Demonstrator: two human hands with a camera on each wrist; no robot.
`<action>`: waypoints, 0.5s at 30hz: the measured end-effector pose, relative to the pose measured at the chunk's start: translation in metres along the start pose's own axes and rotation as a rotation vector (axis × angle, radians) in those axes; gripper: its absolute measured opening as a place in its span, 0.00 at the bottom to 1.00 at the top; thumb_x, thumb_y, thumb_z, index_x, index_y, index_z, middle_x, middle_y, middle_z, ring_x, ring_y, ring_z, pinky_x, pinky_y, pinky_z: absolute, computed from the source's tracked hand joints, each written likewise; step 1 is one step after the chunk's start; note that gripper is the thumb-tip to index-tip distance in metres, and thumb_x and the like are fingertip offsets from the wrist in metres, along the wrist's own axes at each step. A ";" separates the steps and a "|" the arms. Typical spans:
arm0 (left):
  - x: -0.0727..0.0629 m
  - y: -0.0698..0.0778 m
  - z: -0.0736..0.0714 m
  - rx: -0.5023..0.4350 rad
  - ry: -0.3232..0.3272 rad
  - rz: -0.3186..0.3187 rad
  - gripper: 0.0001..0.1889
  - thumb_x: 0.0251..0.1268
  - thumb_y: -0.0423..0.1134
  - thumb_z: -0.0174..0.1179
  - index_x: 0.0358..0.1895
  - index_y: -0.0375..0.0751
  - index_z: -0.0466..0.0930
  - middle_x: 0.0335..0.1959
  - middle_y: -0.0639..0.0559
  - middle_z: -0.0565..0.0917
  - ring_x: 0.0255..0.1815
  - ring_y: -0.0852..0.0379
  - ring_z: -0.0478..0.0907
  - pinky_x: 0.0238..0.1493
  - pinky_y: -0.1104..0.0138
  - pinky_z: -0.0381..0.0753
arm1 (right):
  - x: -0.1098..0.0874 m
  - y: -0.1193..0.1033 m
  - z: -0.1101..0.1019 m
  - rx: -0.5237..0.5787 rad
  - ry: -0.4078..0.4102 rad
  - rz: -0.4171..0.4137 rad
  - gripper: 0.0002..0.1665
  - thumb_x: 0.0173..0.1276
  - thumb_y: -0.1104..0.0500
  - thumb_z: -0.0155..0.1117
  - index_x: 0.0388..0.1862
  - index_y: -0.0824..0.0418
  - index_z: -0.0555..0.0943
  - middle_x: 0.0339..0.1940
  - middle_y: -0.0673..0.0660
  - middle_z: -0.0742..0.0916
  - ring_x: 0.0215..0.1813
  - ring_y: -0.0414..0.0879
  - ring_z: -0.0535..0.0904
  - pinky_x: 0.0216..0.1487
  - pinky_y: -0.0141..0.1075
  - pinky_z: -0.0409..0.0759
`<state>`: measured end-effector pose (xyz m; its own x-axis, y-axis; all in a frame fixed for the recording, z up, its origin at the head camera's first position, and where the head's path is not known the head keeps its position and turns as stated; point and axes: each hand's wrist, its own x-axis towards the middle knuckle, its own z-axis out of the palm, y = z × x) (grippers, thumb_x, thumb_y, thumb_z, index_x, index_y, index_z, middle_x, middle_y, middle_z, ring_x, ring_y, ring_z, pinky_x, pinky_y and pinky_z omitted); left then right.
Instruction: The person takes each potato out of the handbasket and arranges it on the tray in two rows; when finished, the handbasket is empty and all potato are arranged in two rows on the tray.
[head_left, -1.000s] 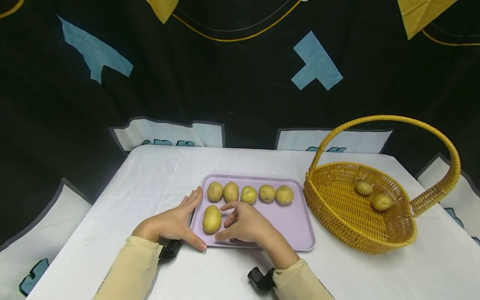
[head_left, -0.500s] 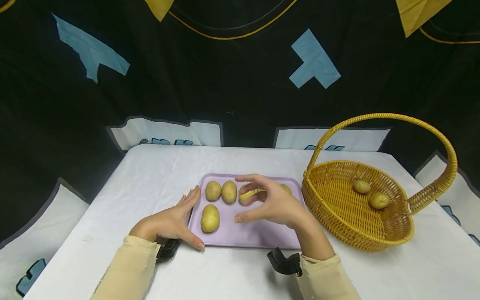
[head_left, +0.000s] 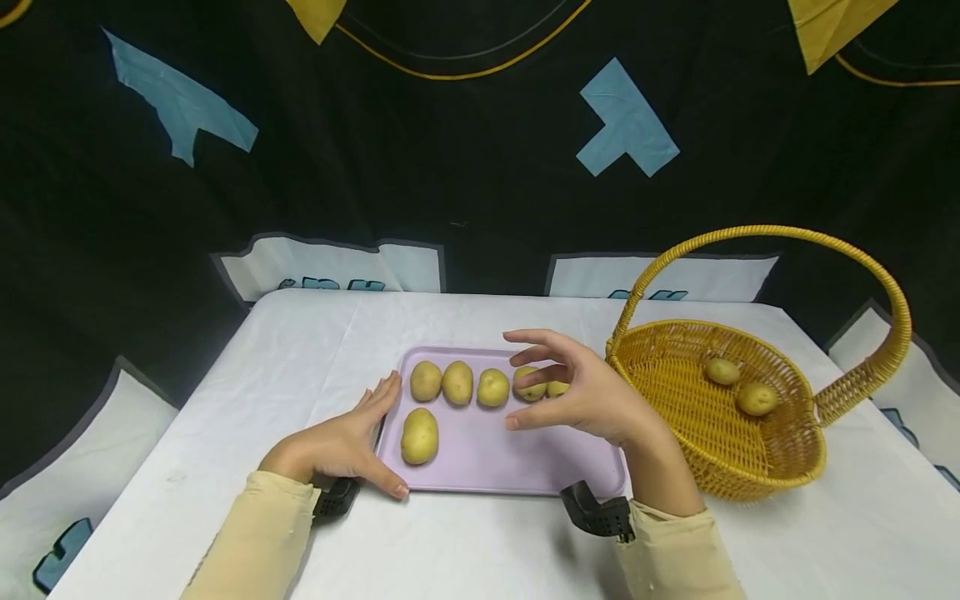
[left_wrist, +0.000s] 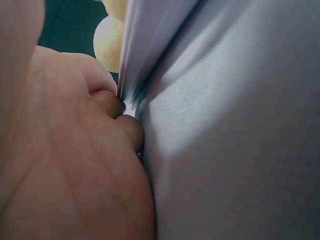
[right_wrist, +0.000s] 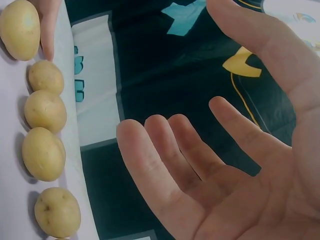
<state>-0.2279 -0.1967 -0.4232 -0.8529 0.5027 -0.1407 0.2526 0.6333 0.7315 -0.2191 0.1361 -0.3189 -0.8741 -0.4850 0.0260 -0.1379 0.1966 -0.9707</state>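
A lilac tray point(head_left: 487, 458) lies on the white table. Along its far side runs a row of several potatoes point(head_left: 425, 382), and a single larger potato point(head_left: 419, 437) sits near its front left. My left hand point(head_left: 341, 442) rests at the tray's left edge, thumb and fingers spread; the left wrist view shows its fingers against the tray's side. Above the tray's right half hovers my right hand point(head_left: 588, 396), fingers apart and loosely bent, nothing in it. It partly hides the row's right end in the head view. The right wrist view confirms the bare palm point(right_wrist: 240, 210).
A yellow wicker basket point(head_left: 697, 408) with a tall arched handle point(head_left: 780, 229) stands right of the tray, holding two potatoes point(head_left: 757, 399). Behind the table hangs a black cloth point(head_left: 480, 167) with blue and yellow shapes.
My right hand has risen away from the front-left potato and moved right across the tray, fingers spreading. That potato stays in place, and my left hand has kept its position.
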 end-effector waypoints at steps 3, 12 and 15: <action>0.000 0.000 -0.001 0.003 0.003 0.003 0.81 0.30 0.55 0.86 0.80 0.32 0.31 0.81 0.35 0.32 0.78 0.30 0.27 0.74 0.38 0.33 | 0.001 0.000 0.000 -0.022 -0.009 -0.001 0.51 0.46 0.67 0.84 0.71 0.50 0.74 0.62 0.60 0.78 0.57 0.55 0.81 0.49 0.47 0.85; 0.001 -0.001 -0.001 -0.011 -0.001 -0.002 0.81 0.29 0.54 0.86 0.81 0.33 0.31 0.81 0.35 0.31 0.78 0.30 0.26 0.73 0.37 0.32 | -0.004 0.004 -0.006 -0.100 0.016 -0.005 0.51 0.45 0.64 0.86 0.70 0.49 0.75 0.62 0.60 0.79 0.57 0.54 0.82 0.48 0.46 0.85; 0.001 0.000 0.000 -0.022 -0.004 -0.010 0.81 0.29 0.54 0.86 0.81 0.34 0.30 0.81 0.37 0.31 0.78 0.30 0.25 0.73 0.37 0.32 | -0.006 0.006 -0.011 -0.134 0.028 -0.007 0.51 0.45 0.63 0.87 0.70 0.50 0.75 0.61 0.59 0.80 0.56 0.54 0.81 0.49 0.46 0.85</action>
<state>-0.2289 -0.1965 -0.4233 -0.8536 0.4989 -0.1502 0.2343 0.6251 0.7445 -0.2196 0.1499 -0.3218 -0.8851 -0.4636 0.0413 -0.2036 0.3059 -0.9300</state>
